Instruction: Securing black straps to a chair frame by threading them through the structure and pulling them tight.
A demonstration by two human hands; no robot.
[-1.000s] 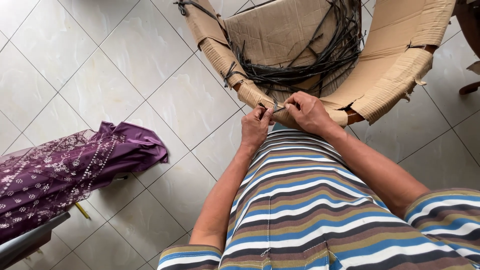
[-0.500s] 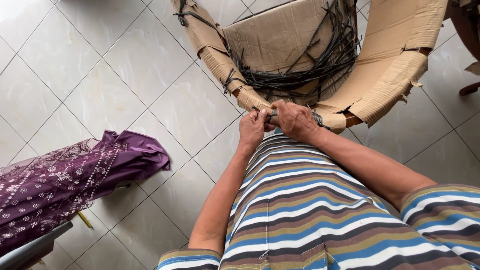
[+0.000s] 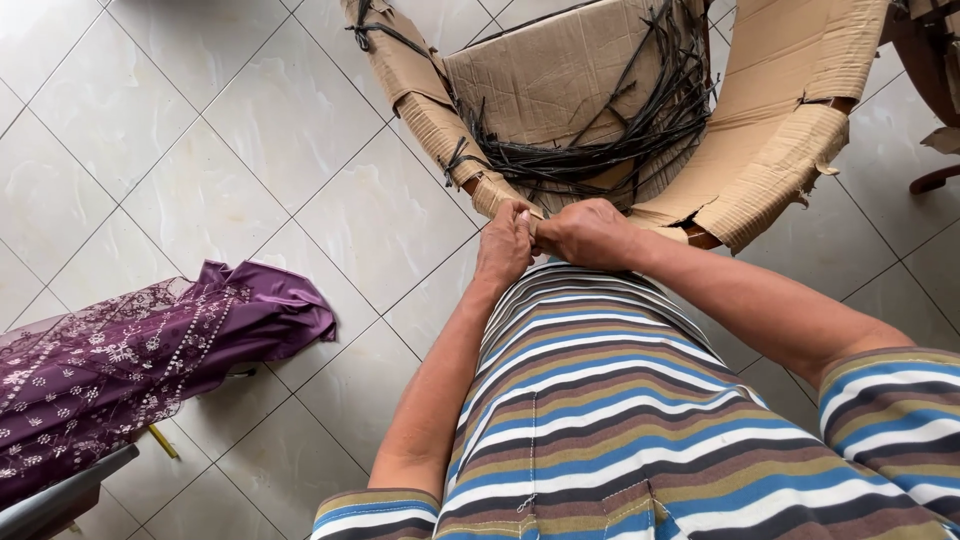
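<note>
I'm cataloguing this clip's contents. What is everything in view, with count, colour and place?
Chair frame: one, wrapped in brown cardboard, top centre.
Strands: a bundle, black, across the frame's seat.
Cloth: one, purple with pale embroidery, left.
Floor tiles: many, off-white, throughout.
Wooden furniture: part of one piece, dark brown, top right edge.
Grey edge: one, bottom left corner.
Shirt: one, striped blue, brown and white, bottom centre.
Left hand: at the frame's front edge, grip unclear.
Right hand: beside the left, grip unclear.
</note>
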